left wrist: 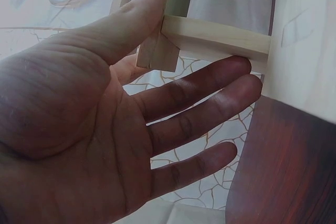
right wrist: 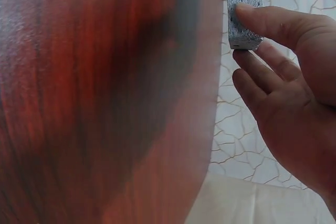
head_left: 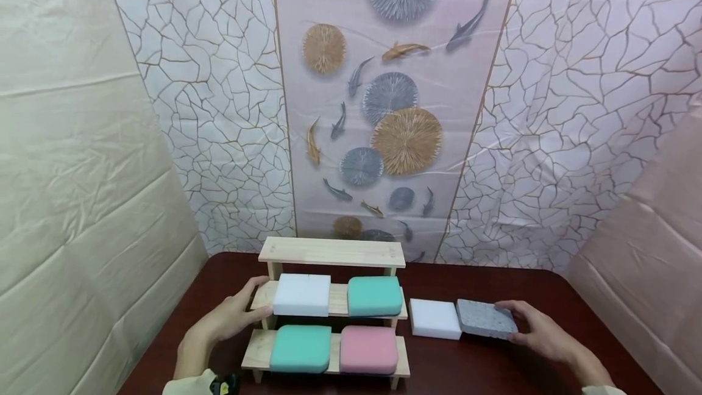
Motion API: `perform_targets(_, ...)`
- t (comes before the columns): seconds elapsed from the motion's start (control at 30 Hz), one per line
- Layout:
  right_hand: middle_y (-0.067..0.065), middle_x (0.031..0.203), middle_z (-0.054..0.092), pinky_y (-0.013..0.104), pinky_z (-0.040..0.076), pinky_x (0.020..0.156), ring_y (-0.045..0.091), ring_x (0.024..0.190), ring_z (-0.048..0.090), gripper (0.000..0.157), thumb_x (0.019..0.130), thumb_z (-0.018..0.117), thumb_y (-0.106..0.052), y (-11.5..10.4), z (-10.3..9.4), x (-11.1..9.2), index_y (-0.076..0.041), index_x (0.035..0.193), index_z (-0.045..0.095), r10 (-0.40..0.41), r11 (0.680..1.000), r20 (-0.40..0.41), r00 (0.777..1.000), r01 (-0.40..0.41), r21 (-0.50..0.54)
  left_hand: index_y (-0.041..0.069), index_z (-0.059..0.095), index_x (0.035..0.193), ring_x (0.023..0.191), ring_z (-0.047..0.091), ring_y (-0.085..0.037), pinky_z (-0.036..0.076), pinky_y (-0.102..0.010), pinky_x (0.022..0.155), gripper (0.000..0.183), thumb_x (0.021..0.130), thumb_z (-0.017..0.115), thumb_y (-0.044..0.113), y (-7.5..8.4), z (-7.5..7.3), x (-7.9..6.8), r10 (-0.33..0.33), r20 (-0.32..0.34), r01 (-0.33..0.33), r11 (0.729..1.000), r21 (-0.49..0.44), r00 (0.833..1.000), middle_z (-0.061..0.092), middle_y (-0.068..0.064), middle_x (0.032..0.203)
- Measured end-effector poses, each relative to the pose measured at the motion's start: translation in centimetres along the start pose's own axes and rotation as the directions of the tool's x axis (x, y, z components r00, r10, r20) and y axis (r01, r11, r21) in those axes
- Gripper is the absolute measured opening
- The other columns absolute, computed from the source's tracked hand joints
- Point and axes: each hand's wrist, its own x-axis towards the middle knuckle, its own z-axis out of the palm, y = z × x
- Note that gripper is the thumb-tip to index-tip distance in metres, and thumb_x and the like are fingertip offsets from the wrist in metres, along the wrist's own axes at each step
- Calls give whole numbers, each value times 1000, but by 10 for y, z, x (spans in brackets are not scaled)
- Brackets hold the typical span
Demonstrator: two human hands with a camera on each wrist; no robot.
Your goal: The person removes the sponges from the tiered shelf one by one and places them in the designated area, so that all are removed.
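At the left end of the middle step of a small wooden tiered rack, my left hand grips the board between thumb and index finger. The left wrist view shows its other fingers stretched out beside the wood. My right hand holds the right end of a grey porous sponge, thumb on the near side and fingertips on the far side. Directly left of it lies a white sponge on the table. On the middle step sit another white sponge and a green sponge.
The bottom step bears a green sponge and a pink sponge. The dark red-brown table has rounded far corners. A patterned cloth hangs behind it, with beige padded panels at the sides.
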Motion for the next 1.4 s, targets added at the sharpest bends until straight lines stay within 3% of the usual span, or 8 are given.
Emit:
perform_targets(0.2,29,136,50,33,50,89,49,125,48,57,83,78,-4,9,4,0,2,134,53,9,997,48,999,-12,73,19,37,148,117,58,-38,45,-61,91,70,92,71,44,-2,0,-1,21,-13,-21,1000,7,1000,56,-23,135)
perform_targets(0.33,29,136,50,17,45,84,17,124,52,57,84,78,-7,15,2,-1,2,135,53,-35,996,41,999,32,82,19,38,147,115,59,-36,45,-61,91,69,92,71,43,-1,1,-1,32,-20,-32,999,7,999,57,-21,133)
perform_targets(0.4,29,137,50,16,45,84,2,120,50,58,84,78,-8,17,0,-1,2,135,53,-30,995,38,999,26,96,20,38,147,115,59,-35,45,-61,91,69,92,72,43,-1,1,-1,30,-21,-30,1000,-4,999,58,-21,132)
perform_targets(0.53,30,137,49,16,45,84,2,117,51,59,84,79,-8,17,-4,1,2,135,52,-5,993,48,999,0,118,20,39,147,114,59,-33,44,-60,92,69,91,73,42,-2,1,-2,30,-26,-31,999,-35,999,59,-18,131)
perform_targets(0.7,29,137,49,14,44,83,-16,110,42,58,83,78,-9,21,0,1,2,134,53,-15,991,60,998,7,132,19,38,147,111,60,-32,45,-60,90,68,92,72,41,-4,1,-4,49,-20,-50,998,-39,999,59,-18,129)
perform_targets(0.97,29,135,50,16,43,80,-14,108,40,60,82,80,-12,31,8,4,0,134,53,12,999,95,995,-17,52,18,38,147,113,59,-36,46,-59,88,68,92,71,42,-3,0,-3,75,-11,-75,997,-33,997,58,-21,131)
perform_targets(1.17,36,140,40,17,40,79,-8,107,38,67,78,74,1,33,14,4,4,139,47,58,991,147,987,-75,113,17,38,147,116,58,-35,45,-59,91,69,92,72,40,-2,1,-2,69,-16,-69,997,-42,998,58,-21,131)
perform_targets(1.4,33,141,44,17,42,81,-17,111,35,68,76,77,-1,10,13,9,4,138,49,-42,997,60,997,38,62,18,39,147,116,58,-35,46,-59,90,70,91,73,41,-2,0,-2,40,-30,-41,999,-32,999,58,-20,131)
